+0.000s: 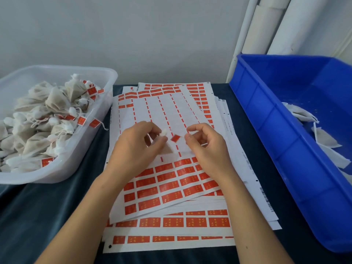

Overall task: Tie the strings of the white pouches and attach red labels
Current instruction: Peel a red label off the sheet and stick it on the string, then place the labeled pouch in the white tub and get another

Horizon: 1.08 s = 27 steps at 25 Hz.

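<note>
Two containers flank a stack of label sheets (171, 187) on the dark tabletop (47, 216). On the left, a clear plastic tub (80, 159) is heaped with tied white pouches (38, 130), many with red labels on their strings. On the right, a blue bin (285, 149) holds a few flat white pouches not yet tied (323, 138), partly cut off at the frame edge. Above the top sheet, the left hand (137, 147) has its fingers curled, pinching the gathered white top of a pouch (166, 147), whose body is mostly hidden behind the fingers. The right hand (207, 145) is curled too, thumb and forefinger pinching a thin string that is hard to make out. A red label (175, 138) hangs between the two hands, blurred. White rolls (266, 25) lean against the wall behind the bin
</note>
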Each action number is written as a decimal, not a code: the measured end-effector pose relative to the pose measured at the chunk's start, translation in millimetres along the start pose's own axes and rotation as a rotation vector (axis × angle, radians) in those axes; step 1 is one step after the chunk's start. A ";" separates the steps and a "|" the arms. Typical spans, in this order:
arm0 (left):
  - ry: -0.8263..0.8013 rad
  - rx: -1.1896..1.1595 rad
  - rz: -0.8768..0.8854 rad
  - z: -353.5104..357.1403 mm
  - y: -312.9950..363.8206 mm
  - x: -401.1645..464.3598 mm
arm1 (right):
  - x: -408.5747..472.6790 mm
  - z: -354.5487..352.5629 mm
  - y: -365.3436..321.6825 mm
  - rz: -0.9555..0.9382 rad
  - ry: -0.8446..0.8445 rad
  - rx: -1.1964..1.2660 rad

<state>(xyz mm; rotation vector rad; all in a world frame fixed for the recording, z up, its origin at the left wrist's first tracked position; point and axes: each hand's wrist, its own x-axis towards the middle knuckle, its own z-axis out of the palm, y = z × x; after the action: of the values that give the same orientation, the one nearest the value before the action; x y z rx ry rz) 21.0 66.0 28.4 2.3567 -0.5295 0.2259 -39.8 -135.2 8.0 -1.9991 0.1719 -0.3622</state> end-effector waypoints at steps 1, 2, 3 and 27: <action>0.039 0.010 0.021 -6.7 2.4 0.7 | -1.6 2.0 -1.0 -0.025 -0.034 -0.058; 0.075 0.026 0.050 -15.1 4.6 1.6 | -3.5 4.7 -1.5 -0.048 -0.071 -0.124; 0.108 0.049 0.082 -25.9 6.0 2.9 | -5.3 8.3 -2.6 -0.066 -0.111 -0.189; 0.358 0.707 -0.044 -136.2 -70.1 70.6 | -33.1 53.5 -27.8 -0.241 -0.604 -0.477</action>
<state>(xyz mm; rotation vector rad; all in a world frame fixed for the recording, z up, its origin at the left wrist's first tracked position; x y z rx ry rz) 112.9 182.7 108.3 2.8947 -0.2372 0.9215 -54.6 -68.1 5.5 -2.5135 -0.4016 0.1637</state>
